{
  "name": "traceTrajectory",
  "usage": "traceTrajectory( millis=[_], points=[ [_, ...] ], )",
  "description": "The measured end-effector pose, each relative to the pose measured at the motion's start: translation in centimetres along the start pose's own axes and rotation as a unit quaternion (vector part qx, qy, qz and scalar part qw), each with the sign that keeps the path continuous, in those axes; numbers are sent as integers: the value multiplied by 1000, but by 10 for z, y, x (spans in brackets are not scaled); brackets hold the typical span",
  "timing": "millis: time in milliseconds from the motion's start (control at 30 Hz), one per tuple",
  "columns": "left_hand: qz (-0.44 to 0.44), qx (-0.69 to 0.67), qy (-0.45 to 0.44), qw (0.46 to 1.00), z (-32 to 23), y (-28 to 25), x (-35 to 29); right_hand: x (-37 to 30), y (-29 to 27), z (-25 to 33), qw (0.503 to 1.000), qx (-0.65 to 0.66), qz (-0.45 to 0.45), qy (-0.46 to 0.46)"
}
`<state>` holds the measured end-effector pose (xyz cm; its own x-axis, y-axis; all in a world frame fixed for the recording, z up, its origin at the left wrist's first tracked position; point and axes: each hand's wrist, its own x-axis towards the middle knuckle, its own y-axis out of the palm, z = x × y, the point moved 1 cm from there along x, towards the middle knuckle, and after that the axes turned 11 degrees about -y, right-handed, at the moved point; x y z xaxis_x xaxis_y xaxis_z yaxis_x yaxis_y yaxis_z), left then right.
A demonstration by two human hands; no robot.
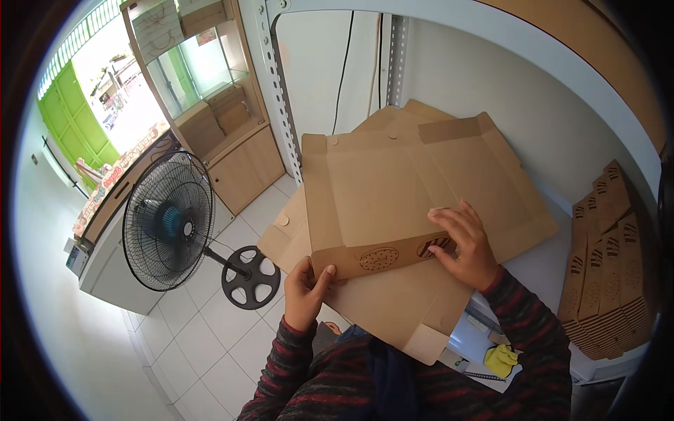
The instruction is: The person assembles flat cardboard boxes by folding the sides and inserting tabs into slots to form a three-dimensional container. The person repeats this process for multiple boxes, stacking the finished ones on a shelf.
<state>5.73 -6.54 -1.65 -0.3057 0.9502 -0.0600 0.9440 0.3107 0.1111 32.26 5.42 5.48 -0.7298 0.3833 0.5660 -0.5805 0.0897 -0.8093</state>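
Note:
A brown cardboard box blank (379,186) lies creased in front of me, its near flap (333,259) folded up and printed with dark round patterns. My left hand (306,291) pinches the left end of that flap, thumb on the near face; the fingers behind are partly hidden. Over the right part of the flap is my right hand (467,245), fingers apart and curved, its thumb at the printed pattern. Beneath lie more flat cardboard blanks (400,309), turned at an angle and sticking out toward me and to the left.
Folded printed cardboard boxes (604,281) stand stacked at the right. A black pedestal fan (172,221) is on the tiled floor at left, near a wooden cabinet (242,168). Perforated metal posts (397,63) frame the work surface. A yellow cloth (500,360) lies low at right.

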Motion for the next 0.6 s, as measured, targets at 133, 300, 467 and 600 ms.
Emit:
traceTrajectory(
  millis=[133, 300, 467, 600],
  points=[
    [-2, -7, -42, 999, -2, 0, 1, -7, 14, -1, 1000, 19, 0, -16],
    [-36, 43, -70, 996, 5, -1, 4, -5, 8, 3, 994, -12, 3, -110],
    [-56, 42, -13, 997, 9, 2, 8, -13, 12, 12, 961, -92, 24, -260],
    [-63, 25, -24, 997, 0, 4, 5, -13, 11, 11, 962, -101, -17, -253]
  ],
)
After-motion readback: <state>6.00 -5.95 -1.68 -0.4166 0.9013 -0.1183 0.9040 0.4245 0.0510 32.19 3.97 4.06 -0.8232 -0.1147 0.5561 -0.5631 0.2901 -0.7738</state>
